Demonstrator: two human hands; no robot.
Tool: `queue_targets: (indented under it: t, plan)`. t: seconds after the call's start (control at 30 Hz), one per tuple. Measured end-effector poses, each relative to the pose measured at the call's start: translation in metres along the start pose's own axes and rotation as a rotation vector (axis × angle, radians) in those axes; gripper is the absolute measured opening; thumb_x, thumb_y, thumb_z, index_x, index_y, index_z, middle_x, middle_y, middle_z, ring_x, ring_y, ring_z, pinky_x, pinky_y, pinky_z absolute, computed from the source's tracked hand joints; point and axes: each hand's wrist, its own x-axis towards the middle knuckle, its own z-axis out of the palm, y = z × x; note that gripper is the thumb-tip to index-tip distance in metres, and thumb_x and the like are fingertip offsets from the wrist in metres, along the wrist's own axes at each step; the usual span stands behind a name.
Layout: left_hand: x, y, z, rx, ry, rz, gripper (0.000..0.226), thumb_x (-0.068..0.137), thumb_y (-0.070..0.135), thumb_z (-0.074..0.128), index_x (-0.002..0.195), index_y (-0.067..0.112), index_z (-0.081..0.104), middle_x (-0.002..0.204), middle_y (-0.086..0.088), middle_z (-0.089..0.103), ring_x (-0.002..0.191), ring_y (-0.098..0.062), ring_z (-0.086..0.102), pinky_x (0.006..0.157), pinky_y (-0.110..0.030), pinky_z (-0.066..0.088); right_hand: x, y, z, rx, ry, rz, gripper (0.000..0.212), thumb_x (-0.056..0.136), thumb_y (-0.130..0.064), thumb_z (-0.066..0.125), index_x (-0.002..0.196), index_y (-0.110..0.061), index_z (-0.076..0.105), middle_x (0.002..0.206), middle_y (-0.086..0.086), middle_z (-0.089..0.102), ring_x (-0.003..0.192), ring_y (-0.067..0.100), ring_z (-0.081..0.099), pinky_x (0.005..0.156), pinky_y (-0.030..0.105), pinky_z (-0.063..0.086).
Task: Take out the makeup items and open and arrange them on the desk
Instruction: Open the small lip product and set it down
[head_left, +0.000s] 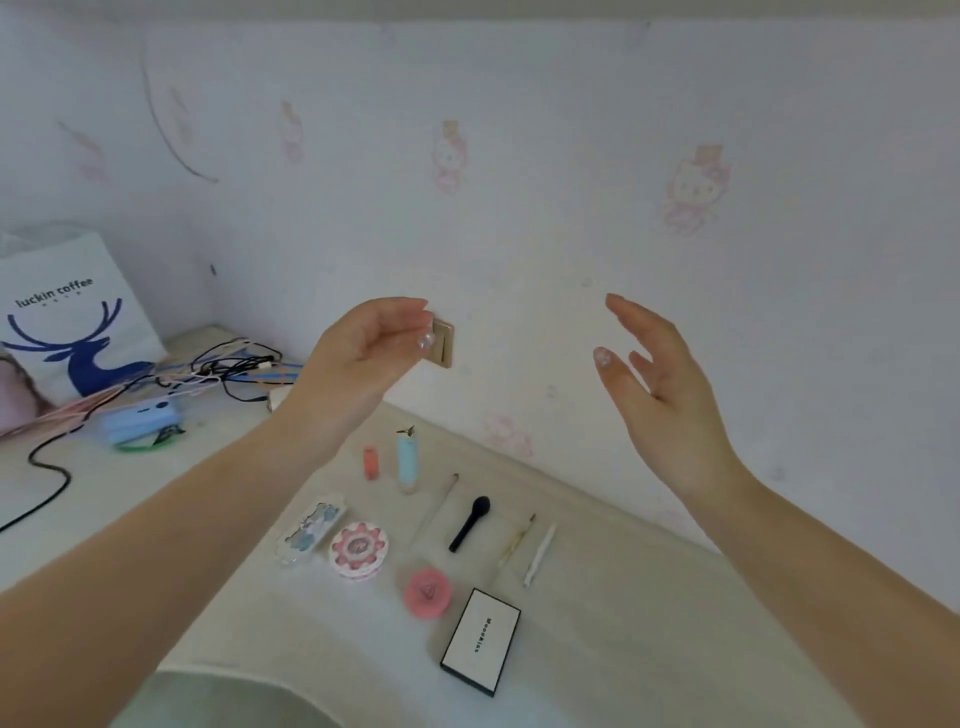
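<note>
From the head camera, both bare hands are hovering in the air above the pale desk (649, 597), well apart from each other and touching nothing. The left hand (363, 353) is floating with its fingers loosely curled toward the thumb, and holding no item. The right hand (660, 374) is spreading wide, fingers straight and relaxed, palm facing left.

Below the hands the makeup items are lying arranged on the desk, near the wall. At the back, a small coral-orange tube (370, 462) is lying just beside a light-blue tube with a small metal charm (408, 460). To their right, a thin pale makeup pencil (439, 506), a black short-handled brush (470, 522), a slim yellowish pencil (517, 540) and a white slim stick (540, 553) are lying in a slanted row, apart from one another. Further forward, a rectangular palette with blue and white decoration (311, 527) is sitting just beside a round pink-and-white flower-patterned compact (358, 551). A round pink case (427, 592) is resting near a white rectangular box with a black edge and printed lettering (480, 639).

On the left, a white paper bag with a blue deer print (67, 322) is standing behind tangled cables (228, 371) and a light-blue box-shaped device (137, 421).
</note>
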Motion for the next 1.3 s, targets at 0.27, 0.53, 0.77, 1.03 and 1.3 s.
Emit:
queue_targets:
  t: [0.27,0.53,0.77,1.03,1.3]
  plan:
    - [0.037,-0.066,-0.090,0.038,-0.038,-0.113,0.023,0.088,0.006,0.060,0.102,0.025,0.063,0.113,0.004,0.066,0.099,-0.004,0.061,0.083,-0.016,0.045,0.007,0.017,0.112,0.023,-0.056,0.139,0.038,0.092,-0.016,0.055,0.114,-0.046,0.048,0.131,-0.018,0.048,0.127,-0.003,0.042,0.108,0.026,0.034]
    - [0.092,-0.176,-0.170,0.036,-0.194,-0.290,0.026,0.087,-0.002,0.059,0.108,0.012,0.062,0.103,0.002,0.067,0.084,0.007,0.063,0.074,-0.006,0.046,0.011,0.059,0.240,0.026,-0.039,0.383,0.037,0.092,-0.013,0.055,0.111,-0.045,0.053,0.129,-0.021,0.051,0.124,-0.008,0.044,0.108,0.028,0.036]
    - [0.097,-0.257,-0.180,0.036,-0.279,-0.456,0.025,0.085,0.002,0.062,0.103,0.019,0.065,0.105,0.002,0.069,0.090,0.001,0.064,0.079,-0.010,0.049,-0.012,0.102,0.323,0.032,-0.055,0.605,0.041,0.091,-0.019,0.057,0.109,-0.055,0.053,0.127,-0.028,0.051,0.121,0.000,0.048,0.111,0.032,0.035]
    - [0.097,-0.343,-0.164,0.185,-0.362,-0.468,0.041,0.083,0.011,0.068,0.117,0.030,0.055,0.122,0.014,0.058,0.115,0.001,0.054,0.091,-0.020,0.047,-0.019,0.153,0.386,-0.009,-0.234,0.560,0.060,0.089,-0.027,0.052,0.131,-0.062,0.026,0.130,-0.052,0.023,0.136,-0.016,0.013,0.106,0.006,0.015]
    - [0.111,-0.408,-0.136,0.352,-0.415,-0.246,0.050,0.058,0.046,0.065,0.107,0.052,0.061,0.109,0.027,0.066,0.105,0.008,0.058,0.094,-0.021,0.044,-0.015,0.212,0.419,-0.058,-0.397,0.491,0.073,0.089,-0.029,0.056,0.148,-0.036,0.013,0.157,-0.014,-0.013,0.141,-0.005,-0.011,0.106,0.009,-0.001]
